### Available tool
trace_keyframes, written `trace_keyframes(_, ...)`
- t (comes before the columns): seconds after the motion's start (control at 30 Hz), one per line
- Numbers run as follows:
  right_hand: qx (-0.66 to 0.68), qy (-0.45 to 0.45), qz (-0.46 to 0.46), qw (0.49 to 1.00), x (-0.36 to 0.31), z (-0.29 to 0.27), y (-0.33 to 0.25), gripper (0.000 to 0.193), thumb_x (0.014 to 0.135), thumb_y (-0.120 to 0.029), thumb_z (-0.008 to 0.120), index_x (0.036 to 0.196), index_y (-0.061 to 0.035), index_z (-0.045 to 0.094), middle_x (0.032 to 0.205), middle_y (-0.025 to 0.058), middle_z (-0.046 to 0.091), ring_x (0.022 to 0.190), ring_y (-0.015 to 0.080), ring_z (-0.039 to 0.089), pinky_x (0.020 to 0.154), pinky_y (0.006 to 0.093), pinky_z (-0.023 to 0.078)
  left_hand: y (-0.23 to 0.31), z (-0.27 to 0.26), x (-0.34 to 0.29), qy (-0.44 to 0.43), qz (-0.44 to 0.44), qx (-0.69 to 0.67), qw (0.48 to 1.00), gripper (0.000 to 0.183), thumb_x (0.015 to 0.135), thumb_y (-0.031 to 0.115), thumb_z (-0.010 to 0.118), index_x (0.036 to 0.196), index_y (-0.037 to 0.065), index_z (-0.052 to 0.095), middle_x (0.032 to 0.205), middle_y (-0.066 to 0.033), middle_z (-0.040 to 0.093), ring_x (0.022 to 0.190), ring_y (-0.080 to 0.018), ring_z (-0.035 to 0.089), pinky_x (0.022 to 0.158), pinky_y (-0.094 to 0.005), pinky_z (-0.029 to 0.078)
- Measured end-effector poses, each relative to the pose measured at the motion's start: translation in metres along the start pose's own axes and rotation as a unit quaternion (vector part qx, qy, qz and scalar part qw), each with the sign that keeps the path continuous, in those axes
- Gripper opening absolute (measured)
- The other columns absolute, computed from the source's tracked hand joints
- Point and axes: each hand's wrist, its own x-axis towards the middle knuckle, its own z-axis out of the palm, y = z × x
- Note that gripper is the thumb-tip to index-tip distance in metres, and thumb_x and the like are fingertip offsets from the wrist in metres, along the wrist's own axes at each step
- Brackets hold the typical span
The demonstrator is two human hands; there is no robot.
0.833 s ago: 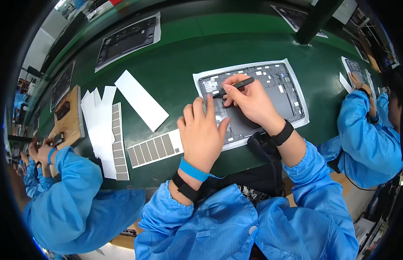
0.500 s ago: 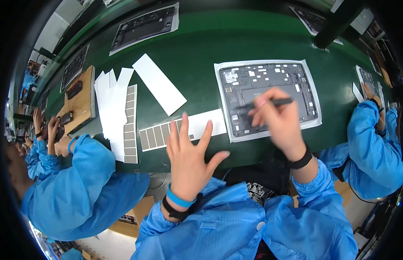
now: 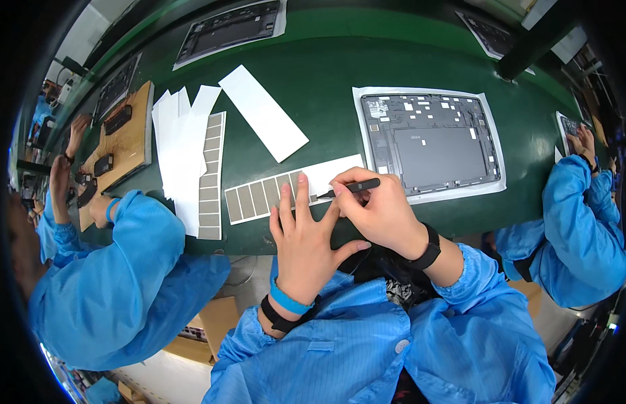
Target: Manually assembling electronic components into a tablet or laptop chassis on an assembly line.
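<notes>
My left hand point(image 3: 305, 237) lies flat, fingers apart, pressing the near end of a white strip with several grey rectangular pads point(image 3: 262, 196) on the green table point(image 3: 326, 74). My right hand point(image 3: 379, 210) grips black tweezers point(image 3: 352, 188); their tip touches the strip just right of the last grey pad. An open grey tablet back point(image 3: 431, 142) rests on a white sheet to the right, with nothing on it.
White backing strips point(image 3: 181, 145), a second pad strip point(image 3: 210, 176) and a loose white strip point(image 3: 262, 112) lie to the left. A person in blue point(image 3: 117, 269) works at wooden jigs point(image 3: 121, 138) on the left; another person point(image 3: 582, 215) sits on the right. More tablet backs point(image 3: 228, 27) lie at the far side.
My right hand left the tablet back and moved left with the tweezers to the pad strip. My left hand came down flat on that strip's near end.
</notes>
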Motion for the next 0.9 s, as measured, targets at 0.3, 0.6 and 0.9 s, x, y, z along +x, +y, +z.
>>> trace_keyframes(0.3, 0.162, 0.136, 0.029, 0.977, 0.004, -0.078, 0.007, 0.024, 0.096, -0.006, 0.061, 0.115, 0.0066, 0.066, 0.079, 0.0100, 0.070, 0.064, 0.0114, 0.066, 0.060, 0.0247, 0.054, 0.010, -0.003, 0.010, 0.039, -0.016, 0.013, 0.999, 0.066, 0.081, 0.051, 0.075, 0.136, 0.017, 0.062, 0.149, -0.0269, 0.038, 0.141, -0.0481, 0.030, 0.111, -0.0608, 0.025)
trace_keyframes(0.6, 0.151, 0.093, 0.061, 0.982, -0.005, -0.090, 0.030, 0.022, 0.094, -0.005, 0.060, 0.110, 0.0072, 0.067, 0.077, 0.0086, 0.068, 0.064, 0.0101, 0.065, 0.059, 0.0240, 0.053, 0.051, 0.026, 0.049, 0.060, 0.050, -0.063, 0.995, 0.074, 0.083, 0.033, 0.077, 0.140, -0.002, 0.046, 0.144, -0.0193, 0.046, 0.139, -0.0395, 0.039, 0.112, -0.0566, 0.028)
trace_keyframes(0.9, 0.123, 0.084, 0.075, 0.986, -0.006, -0.089, 0.025, 0.016, 0.096, -0.005, 0.060, 0.106, 0.0049, 0.069, 0.076, 0.0042, 0.066, 0.061, 0.0071, 0.061, 0.066, 0.0238, 0.055, 0.049, 0.028, 0.050, 0.031, 0.059, -0.045, 0.997, 0.076, 0.084, 0.031, 0.077, 0.142, -0.004, 0.044, 0.147, -0.0201, 0.044, 0.142, -0.0391, 0.037, 0.113, -0.0572, 0.027)
